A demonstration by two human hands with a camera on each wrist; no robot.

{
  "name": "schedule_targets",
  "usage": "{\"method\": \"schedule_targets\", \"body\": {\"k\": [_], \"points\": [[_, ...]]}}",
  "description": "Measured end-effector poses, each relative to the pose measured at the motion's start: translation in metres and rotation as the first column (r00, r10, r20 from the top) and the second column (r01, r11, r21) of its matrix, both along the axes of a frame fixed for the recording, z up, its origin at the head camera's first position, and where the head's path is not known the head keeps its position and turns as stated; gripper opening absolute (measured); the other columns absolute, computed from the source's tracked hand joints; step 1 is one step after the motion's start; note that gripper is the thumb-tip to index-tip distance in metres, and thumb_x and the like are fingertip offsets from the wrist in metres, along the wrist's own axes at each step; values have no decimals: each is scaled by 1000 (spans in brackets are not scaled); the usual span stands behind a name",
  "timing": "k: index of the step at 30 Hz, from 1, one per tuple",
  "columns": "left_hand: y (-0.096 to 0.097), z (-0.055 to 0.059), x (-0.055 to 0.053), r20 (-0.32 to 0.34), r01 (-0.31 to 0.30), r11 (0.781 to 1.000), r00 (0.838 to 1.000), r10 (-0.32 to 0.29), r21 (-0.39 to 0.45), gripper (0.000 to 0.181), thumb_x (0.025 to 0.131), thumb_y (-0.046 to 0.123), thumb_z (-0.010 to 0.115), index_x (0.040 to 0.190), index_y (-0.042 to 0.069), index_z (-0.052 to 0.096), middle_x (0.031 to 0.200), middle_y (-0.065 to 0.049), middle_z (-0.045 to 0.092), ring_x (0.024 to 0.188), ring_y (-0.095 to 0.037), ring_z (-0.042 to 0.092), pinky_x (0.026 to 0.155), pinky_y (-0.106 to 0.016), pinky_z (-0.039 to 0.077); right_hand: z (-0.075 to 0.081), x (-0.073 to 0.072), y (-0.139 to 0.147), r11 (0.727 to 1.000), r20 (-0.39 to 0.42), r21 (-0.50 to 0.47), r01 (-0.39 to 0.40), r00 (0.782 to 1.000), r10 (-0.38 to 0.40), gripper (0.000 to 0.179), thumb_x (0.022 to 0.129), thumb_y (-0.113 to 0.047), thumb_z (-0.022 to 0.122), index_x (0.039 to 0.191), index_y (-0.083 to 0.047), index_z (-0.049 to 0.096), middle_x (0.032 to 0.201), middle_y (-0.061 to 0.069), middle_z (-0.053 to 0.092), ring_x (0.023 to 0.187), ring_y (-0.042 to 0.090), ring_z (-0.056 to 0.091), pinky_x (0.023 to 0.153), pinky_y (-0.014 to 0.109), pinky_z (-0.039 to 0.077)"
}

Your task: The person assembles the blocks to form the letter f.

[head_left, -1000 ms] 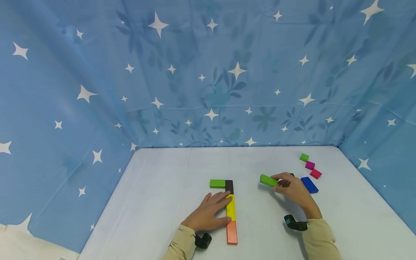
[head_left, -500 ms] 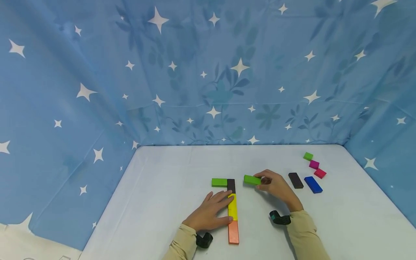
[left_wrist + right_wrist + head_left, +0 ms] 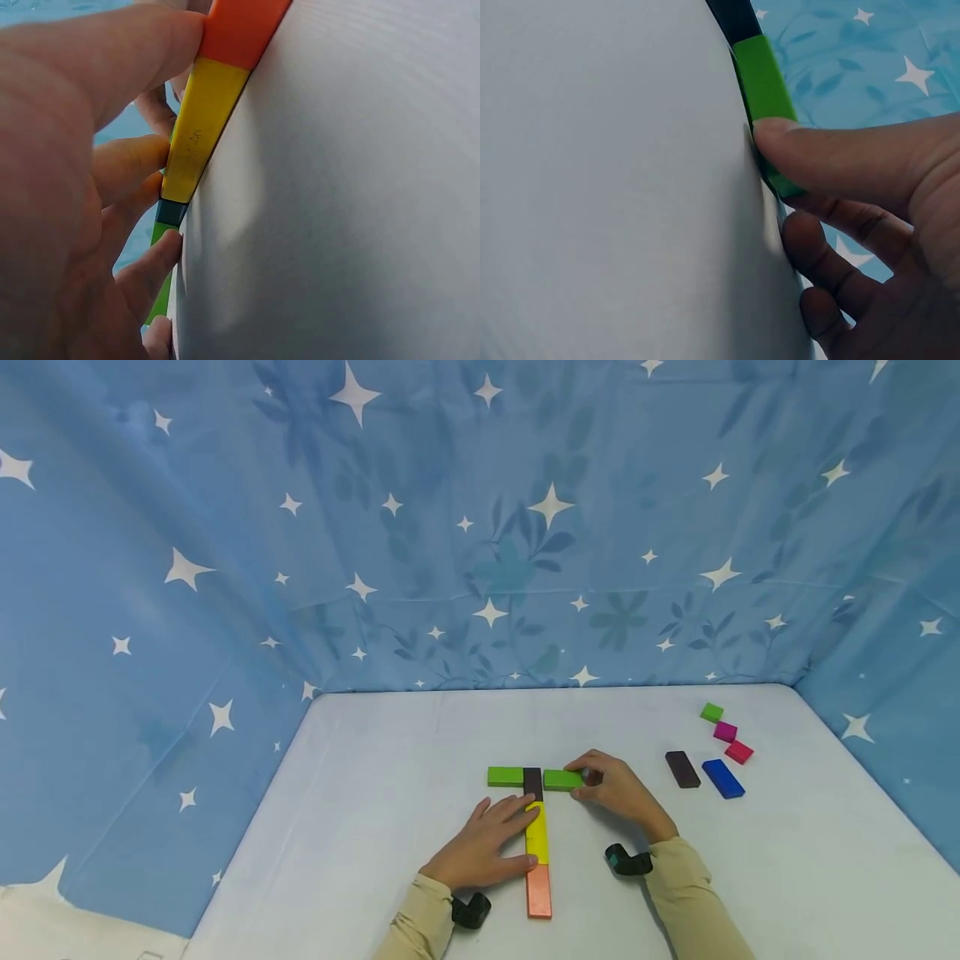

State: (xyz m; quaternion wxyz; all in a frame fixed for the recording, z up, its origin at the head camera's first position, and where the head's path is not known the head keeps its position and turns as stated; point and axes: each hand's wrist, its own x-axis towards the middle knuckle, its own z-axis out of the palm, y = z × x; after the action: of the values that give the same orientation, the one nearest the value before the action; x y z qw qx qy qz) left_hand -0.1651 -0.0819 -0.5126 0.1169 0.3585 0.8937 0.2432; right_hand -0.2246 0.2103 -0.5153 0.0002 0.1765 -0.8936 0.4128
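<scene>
Right hand (image 3: 618,787) pinches a green block (image 3: 558,780) just right of the row's black block (image 3: 532,784), apparently aligning it; any gap, hard to judge, calls for a gentle nudge. Left hand (image 3: 483,852), fingers loosely spread, touches the yellow block (image 3: 536,842).

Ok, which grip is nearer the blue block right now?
Right: the right grip pinches a green block to the left of the blue block. The left grip is farther left, at the yellow block.
</scene>
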Motion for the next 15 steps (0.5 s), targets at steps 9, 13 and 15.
{"method": "schedule_targets", "body": {"k": [9, 13, 15], "points": [[-2, 1, 2, 11, -2, 1000, 1000, 2, 24, 71, 108, 53, 58, 168, 20, 39, 175, 4, 28, 160, -20, 26, 131, -55, 12, -3, 2, -6, 1000, -51, 12, 10, 999, -9, 32, 87, 0, 85, 117, -2, 78, 109, 6, 68, 83, 17, 54, 71, 31, 48], [-1, 0, 1, 19, -8, 1000, 1000, 8, 6, 71, 108, 54, 58, 168, 21, 40, 175, 5, 28, 160, -20, 25, 131, -54, 11, -3, 2, -6, 1000, -46, 21, 18, 999, -17, 33, 88, -1, 85, 120, -1, 78, 110, 7, 67, 84, 17, 53, 71, 30, 47], [0, 0, 0, 13, -7, 1000, 1000, 7, 2, 71, 108, 55, 58, 168, 20, 40, 175, 5, 28, 160, -20, 26, 131, -54, 12, -3, 2, -6, 1000, -41, 21, 22, 999, -21, 34, 88, -1, 85, 121, -1, 77, 111, 7, 67, 84, 17, 52, 71, 31, 47]]}}
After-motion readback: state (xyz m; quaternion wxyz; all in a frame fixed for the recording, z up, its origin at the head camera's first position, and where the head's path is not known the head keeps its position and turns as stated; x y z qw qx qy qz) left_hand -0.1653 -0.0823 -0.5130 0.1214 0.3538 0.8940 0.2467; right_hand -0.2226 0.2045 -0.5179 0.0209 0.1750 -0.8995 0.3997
